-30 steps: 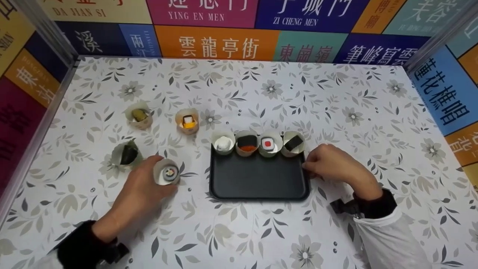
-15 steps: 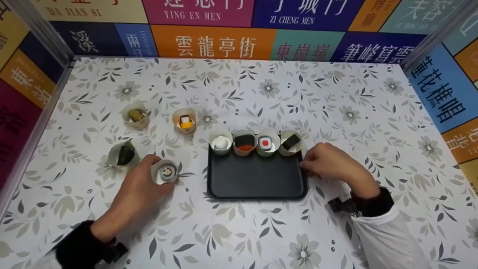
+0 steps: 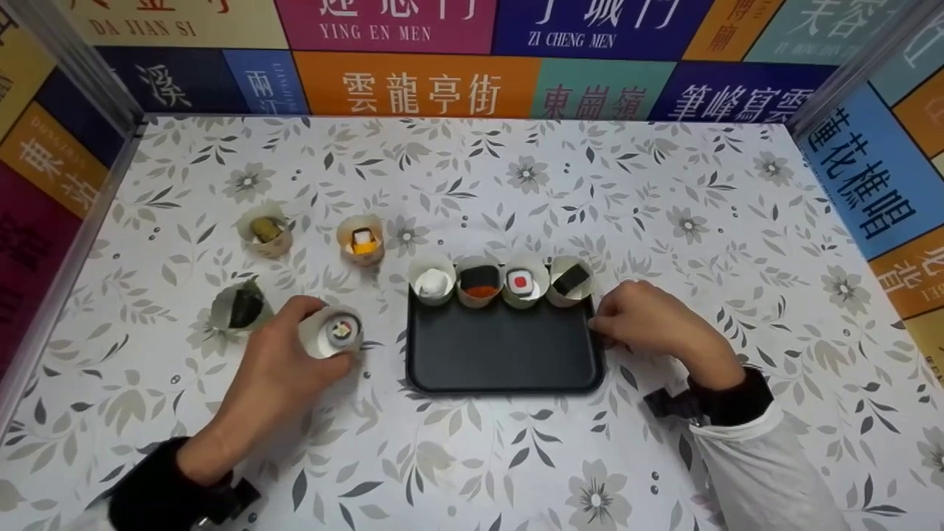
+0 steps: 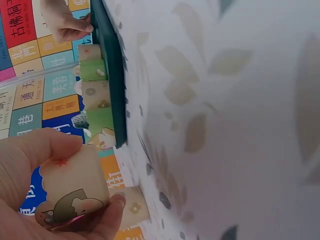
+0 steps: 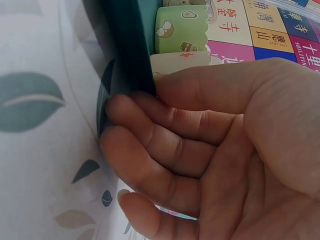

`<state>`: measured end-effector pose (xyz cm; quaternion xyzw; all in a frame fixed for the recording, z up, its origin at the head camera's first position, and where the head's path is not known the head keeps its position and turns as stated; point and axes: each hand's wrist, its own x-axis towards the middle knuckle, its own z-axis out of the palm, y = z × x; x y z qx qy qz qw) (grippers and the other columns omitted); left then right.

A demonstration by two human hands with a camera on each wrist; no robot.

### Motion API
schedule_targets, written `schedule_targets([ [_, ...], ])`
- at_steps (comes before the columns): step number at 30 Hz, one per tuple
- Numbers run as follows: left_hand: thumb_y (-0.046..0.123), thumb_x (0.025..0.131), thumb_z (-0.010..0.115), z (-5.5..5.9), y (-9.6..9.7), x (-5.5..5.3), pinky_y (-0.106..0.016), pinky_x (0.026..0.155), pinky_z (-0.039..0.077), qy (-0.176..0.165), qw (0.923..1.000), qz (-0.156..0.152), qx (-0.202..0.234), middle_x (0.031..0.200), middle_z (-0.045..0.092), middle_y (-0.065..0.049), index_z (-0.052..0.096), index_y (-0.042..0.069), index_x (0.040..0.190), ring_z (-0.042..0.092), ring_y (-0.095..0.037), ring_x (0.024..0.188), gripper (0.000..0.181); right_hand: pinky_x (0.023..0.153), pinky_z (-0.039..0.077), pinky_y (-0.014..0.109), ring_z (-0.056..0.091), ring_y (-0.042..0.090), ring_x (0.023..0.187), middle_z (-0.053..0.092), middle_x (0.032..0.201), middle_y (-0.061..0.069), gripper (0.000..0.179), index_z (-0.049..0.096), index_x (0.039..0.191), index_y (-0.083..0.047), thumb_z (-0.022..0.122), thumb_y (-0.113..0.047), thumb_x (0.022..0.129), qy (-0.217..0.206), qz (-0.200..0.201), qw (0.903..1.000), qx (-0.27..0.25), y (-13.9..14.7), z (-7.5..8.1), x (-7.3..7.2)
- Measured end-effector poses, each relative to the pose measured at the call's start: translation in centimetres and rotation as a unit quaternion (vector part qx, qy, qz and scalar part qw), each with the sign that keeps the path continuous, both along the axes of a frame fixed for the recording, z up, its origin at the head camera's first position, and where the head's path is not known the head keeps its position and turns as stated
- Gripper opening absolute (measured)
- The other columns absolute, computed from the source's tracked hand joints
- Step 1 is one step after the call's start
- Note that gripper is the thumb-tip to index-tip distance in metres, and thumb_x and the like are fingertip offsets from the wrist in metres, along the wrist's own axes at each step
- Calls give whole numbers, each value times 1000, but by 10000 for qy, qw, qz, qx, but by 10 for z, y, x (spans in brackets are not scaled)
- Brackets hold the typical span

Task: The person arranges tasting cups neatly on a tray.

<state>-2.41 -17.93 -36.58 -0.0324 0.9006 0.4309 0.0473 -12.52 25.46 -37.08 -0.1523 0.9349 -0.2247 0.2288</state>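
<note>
My left hand [image 3: 284, 361] grips a small paper cup [image 4: 77, 185] between thumb and fingers. Inside the cup sits a round toy sushi roll [image 3: 342, 330] with a dark wrap and coloured centre. To the right lies a black rectangular tray [image 3: 505, 354]. My right hand [image 3: 660, 324] pinches the tray's right edge, the thumb [image 5: 200, 90] at the rim and the other fingers curled below. Along the tray's back stand several cups in a row: one with a white piece [image 3: 432, 282], then an orange-and-black piece [image 3: 479, 282], a red-centred roll [image 3: 521, 282] and a black-wrapped piece [image 3: 570, 279].
Left of the tray stand three more cups on the floral tabletop [image 3: 472, 457]: one with a dark wrapped piece [image 3: 245, 307], one with an olive-green piece [image 3: 266, 229], one with a yellow-and-white piece [image 3: 362, 241]. Panels with lettering [image 3: 413, 85] wall the back and sides.
The cup in my left hand has tipped and shifted slightly up and right in the head view. My right hand keeps its hold on the tray edge; the head view drifts slightly.
</note>
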Motion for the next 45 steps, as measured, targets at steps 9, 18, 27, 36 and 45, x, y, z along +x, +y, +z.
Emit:
schedule_targets([
  [9,18,81,86,3,23,1,-41,91,47,22,9987,-35,515,120,69,-6,59,11,134,63,-22,106,61,51,43,33,52,13,50,60,60,-5,27,73,68,-12,67,-17,94,-102,-46,9999,24,-4,-2,0],
  [18,11,76,86,6,63,-6,-40,86,49,165,9938,-334,1050,113,70,0,63,16,129,64,-18,98,57,50,41,32,51,13,49,59,58,-6,27,73,67,-13,67,-16,94,-87,-80,9999,23,0,-4,3],
  [27,3,74,85,9,103,-15,-40,89,50,539,9827,-937,1501,111,69,3,63,14,126,63,-15,97,57,51,42,32,52,12,51,61,61,-6,25,74,69,-13,67,-15,93,-15,-58,10000,-1,4,-1,3],
  [36,4,71,84,-1,146,-24,-36,93,51,672,9742,-1528,1522,112,68,1,63,10,125,64,-15,100,58,51,42,32,52,13,49,60,59,-6,26,73,69,-13,67,-17,94,-75,-81,9999,40,3,-3,3],
  [45,4,72,87,-9,184,-31,-33,90,52,250,9715,-1795,1527,108,68,3,63,11,123,64,-14,97,57,49,43,33,52,13,48,58,57,-5,28,72,67,-12,67,-17,94,-122,-86,9999,25,0,-2,0],
])
